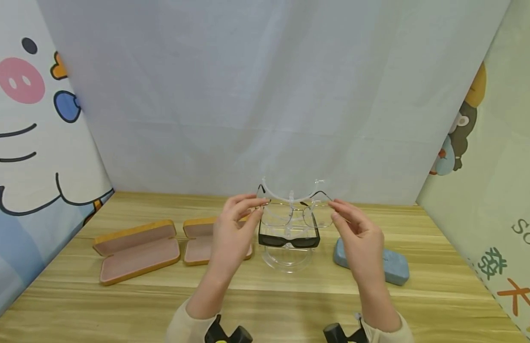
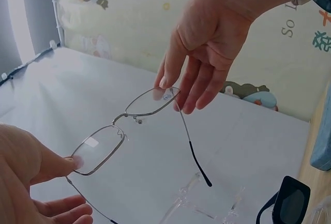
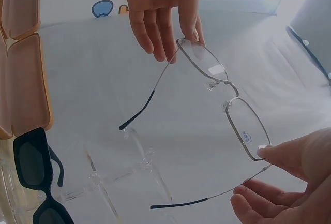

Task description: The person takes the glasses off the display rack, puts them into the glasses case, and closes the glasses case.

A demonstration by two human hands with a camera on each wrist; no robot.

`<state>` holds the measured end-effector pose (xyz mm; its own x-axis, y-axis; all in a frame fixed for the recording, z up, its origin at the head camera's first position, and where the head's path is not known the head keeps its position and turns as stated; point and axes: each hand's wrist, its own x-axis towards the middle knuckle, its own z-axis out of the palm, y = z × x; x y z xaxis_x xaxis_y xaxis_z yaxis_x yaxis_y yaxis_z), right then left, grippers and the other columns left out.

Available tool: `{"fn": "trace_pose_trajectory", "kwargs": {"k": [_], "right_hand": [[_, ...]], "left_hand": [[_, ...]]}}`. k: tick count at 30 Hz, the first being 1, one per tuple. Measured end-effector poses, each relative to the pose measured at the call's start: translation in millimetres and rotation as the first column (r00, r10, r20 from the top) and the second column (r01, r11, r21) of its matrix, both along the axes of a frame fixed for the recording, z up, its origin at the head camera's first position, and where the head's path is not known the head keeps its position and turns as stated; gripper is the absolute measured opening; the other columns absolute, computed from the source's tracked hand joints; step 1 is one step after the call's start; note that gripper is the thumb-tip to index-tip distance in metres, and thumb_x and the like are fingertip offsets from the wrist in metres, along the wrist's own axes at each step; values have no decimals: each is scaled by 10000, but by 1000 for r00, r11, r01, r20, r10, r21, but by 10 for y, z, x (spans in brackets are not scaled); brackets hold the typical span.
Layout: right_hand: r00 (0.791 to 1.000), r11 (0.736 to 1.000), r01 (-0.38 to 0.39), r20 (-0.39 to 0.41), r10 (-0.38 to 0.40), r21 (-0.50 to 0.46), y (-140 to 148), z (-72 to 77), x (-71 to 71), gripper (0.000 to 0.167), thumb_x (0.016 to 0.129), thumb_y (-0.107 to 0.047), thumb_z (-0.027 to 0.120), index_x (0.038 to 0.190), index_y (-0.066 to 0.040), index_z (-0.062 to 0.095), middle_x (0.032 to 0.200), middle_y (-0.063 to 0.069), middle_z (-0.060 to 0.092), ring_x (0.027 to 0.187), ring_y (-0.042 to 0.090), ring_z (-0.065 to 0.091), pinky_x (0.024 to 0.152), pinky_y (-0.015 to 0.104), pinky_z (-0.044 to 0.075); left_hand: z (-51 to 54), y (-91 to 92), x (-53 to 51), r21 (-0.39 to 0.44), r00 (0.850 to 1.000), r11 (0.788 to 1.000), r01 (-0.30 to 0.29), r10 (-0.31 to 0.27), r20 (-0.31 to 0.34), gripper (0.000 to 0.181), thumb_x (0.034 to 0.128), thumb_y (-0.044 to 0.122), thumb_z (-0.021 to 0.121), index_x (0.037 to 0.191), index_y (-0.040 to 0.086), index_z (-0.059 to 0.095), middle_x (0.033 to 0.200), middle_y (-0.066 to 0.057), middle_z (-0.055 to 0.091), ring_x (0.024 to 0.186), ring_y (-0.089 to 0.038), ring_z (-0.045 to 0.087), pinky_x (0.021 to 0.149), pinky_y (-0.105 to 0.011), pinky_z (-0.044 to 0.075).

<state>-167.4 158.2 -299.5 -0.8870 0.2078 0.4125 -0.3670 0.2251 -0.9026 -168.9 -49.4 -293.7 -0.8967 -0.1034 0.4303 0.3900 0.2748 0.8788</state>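
Observation:
Thin metal-framed glasses point(image 1: 276, 214) are held level between both hands, their dark-tipped temples pointing away toward a clear plastic stand point(image 1: 287, 263). My left hand point(image 1: 234, 233) pinches one outer corner of the frame; my right hand point(image 1: 360, 238) pinches the other. In the left wrist view the glasses point(image 2: 106, 158) hang above the stand's clear arms, with my right hand point(image 2: 212, 43) at the far lens. The right wrist view shows a small sticker on a lens point(image 3: 247, 137). Black sunglasses point(image 1: 289, 241) rest on the stand, lower than the metal pair.
Two open yellow cases with pink lining, one at the far left point(image 1: 138, 255) and one point(image 1: 197, 250) partly behind my left hand, lie on the wooden table point(image 1: 290, 302). A blue case point(image 1: 395, 267) lies partly behind my right hand. A pale cloth point(image 1: 265, 95) hangs behind.

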Motion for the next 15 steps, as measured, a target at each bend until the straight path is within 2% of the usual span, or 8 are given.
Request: {"fn": "trace_pose_trajectory", "kwargs": {"k": [8, 15], "right_hand": [[998, 1000, 5, -58, -6, -2, 4, 90, 112, 221, 879, -100, 595, 1077, -25, 661, 1177, 40, 596, 1033, 43, 568, 825, 114, 458], [993, 1000, 14, -114, -14, -4, 8, 127, 154, 209, 866, -67, 605, 1056, -11, 671, 1161, 62, 608, 1027, 64, 577, 824, 128, 466]], "left_hand": [[52, -12, 67, 9, 999, 1000, 13, -13, -46, 175, 861, 122, 625, 1015, 139, 706, 1192, -36, 551, 1059, -196, 551, 823, -314, 516], [84, -15, 100, 1, 998, 1000, 8, -8, -58, 169, 868, 152, 621, 1012, 170, 707, 1190, -5, 564, 1103, -121, 515, 833, -284, 508]]}}
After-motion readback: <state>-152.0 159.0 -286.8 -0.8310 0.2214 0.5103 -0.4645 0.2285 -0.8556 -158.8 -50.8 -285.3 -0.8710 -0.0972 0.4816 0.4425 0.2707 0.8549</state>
